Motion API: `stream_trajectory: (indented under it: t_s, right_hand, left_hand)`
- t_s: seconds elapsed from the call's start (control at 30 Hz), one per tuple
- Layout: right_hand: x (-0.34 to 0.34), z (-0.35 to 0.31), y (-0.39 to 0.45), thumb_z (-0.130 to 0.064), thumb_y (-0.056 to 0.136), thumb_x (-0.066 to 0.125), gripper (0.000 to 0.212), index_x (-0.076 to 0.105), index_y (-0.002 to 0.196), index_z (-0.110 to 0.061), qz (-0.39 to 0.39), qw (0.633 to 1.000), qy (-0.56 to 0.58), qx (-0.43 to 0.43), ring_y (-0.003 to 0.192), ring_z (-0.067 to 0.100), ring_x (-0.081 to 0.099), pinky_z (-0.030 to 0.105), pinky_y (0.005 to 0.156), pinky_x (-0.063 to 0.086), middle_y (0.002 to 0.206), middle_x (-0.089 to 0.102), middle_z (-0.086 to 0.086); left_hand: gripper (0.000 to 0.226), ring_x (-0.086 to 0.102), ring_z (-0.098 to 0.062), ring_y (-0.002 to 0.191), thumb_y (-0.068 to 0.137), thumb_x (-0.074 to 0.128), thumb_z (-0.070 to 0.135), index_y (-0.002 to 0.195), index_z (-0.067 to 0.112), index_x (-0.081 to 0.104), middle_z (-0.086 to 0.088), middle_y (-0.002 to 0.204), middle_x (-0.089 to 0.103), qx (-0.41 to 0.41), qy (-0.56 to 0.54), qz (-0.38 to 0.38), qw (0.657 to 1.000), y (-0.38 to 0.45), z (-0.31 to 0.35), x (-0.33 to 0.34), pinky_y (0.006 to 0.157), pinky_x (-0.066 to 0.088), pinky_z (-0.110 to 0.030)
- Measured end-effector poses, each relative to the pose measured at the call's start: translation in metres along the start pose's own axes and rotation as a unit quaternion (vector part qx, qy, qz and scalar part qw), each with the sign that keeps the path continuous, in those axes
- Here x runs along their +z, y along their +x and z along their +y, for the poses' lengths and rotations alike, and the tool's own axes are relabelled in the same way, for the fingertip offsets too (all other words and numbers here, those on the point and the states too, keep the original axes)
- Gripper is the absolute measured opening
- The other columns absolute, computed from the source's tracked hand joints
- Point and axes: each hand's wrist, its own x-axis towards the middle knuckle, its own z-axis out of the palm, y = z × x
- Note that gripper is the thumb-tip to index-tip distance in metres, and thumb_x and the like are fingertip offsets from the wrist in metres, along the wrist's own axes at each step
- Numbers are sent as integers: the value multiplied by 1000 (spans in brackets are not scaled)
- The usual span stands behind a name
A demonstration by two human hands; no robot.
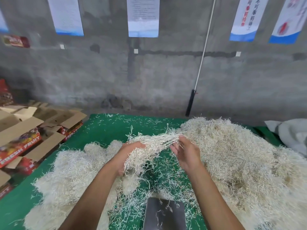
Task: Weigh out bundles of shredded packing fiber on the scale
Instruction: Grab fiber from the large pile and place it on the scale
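Fiber bundle held mid-frame above green mat; scale at bottom centre.

Far left: red fruit cartons (25,143); lower left: loose fiber heap (69,171) on green mat (106,130); left hand (127,156) curled around bundle of shredded fiber (149,146); right hand (186,153) open-palmed, fingers loosely against bundle's right end; grey scale platform (164,213) bearing stray strands only; right: large fiber pile (240,160).
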Motion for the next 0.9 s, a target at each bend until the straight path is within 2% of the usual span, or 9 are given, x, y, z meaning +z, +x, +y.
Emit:
stream_trajectory:
  t_s: [0.1, 0.2, 0.27, 0.47, 0.53, 0.67, 0.73, 0.8, 0.9]
  right_hand:
    - [9, -6, 0, -7, 106, 49, 37, 49, 143, -12, -4, 998, 43, 45, 141, 37, 48, 46, 109, 51, 161, 31, 27]
    - [16, -22, 1, -8, 108, 44, 43, 41, 151, -13, -14, 998, 9, 60, 147, 40, 38, 39, 95, 60, 165, 22, 27]
    - [20, -33, 8, -6, 108, 45, 42, 46, 150, -14, 5, 998, -27, 54, 137, 35, 50, 30, 67, 64, 156, 34, 26]
    - [31, -55, 32, -6, 104, 56, 28, 60, 132, -5, 51, 996, -65, 38, 83, 17, 57, 24, 50, 59, 99, 53, 10]
    - [28, -57, 42, -3, 106, 52, 26, 59, 131, -6, 77, 994, -63, 37, 75, 15, 53, 20, 44, 53, 85, 47, 7]
    - [3, -74, 56, -7, 109, 44, 12, 54, 116, -3, 146, 989, 27, 15, 61, 11, 57, 19, 50, 52, 88, 51, 7]
    - [-5, -77, 58, -8, 109, 39, 17, 55, 113, -1, 119, 992, 25, -14, 60, 12, 61, 25, 57, 53, 93, 60, 11]
    - [-4, -65, 53, -15, 107, 35, 26, 60, 110, -9, 36, 991, -114, -54, 56, 10, 48, 24, 50, 42, 89, 62, 8]
    - [5, -34, 32, -56, 100, 42, 45, 69, 109, -21, -129, 903, -398, -99, 51, 4, 47, 18, 44, 39, 85, 73, -5]
  left_hand:
    - [96, 28, -22, 132, 41, 80, 64, 127, 48, 42, 6, 158, 22, -30, -48, -8, 998, -4, 9, 11, 77, 46, -36]
    - [90, 24, -25, 139, 46, 78, 65, 128, 42, 51, 8, 160, 19, -19, -40, -16, 999, -1, 13, 14, 94, 42, -53]
    - [90, 17, -29, 147, 53, 76, 67, 134, 39, 51, 7, 163, 17, -10, -29, -25, 999, 0, 17, 14, 105, 31, -59]
    - [106, 21, -32, 146, 51, 77, 61, 143, 36, 32, 1, 160, 21, -10, -17, -40, 999, 6, 25, 22, 109, 28, -63]
    - [102, 30, -31, 142, 54, 77, 60, 143, 33, 36, 1, 154, 31, -11, -12, -29, 999, 6, 19, 23, 103, 37, -57]
    - [70, 61, -24, 96, 49, 75, 59, 112, 34, 57, -4, 108, 60, -15, -75, 0, 997, 1, 4, 3, 70, 57, -38]
    - [75, 57, -32, 108, 48, 79, 61, 115, 36, 56, -8, 119, 54, -24, -110, 16, 994, 8, -1, -10, 78, 59, -49]
    - [94, 52, -44, 124, 52, 83, 62, 133, 25, 53, -19, 136, 51, -32, -163, 23, 986, 18, -4, -17, 96, 47, -65]
    - [87, 59, -44, 119, 65, 81, 59, 136, 16, 55, -21, 126, 62, -20, -220, 20, 975, 26, 5, -15, 102, 42, -67]
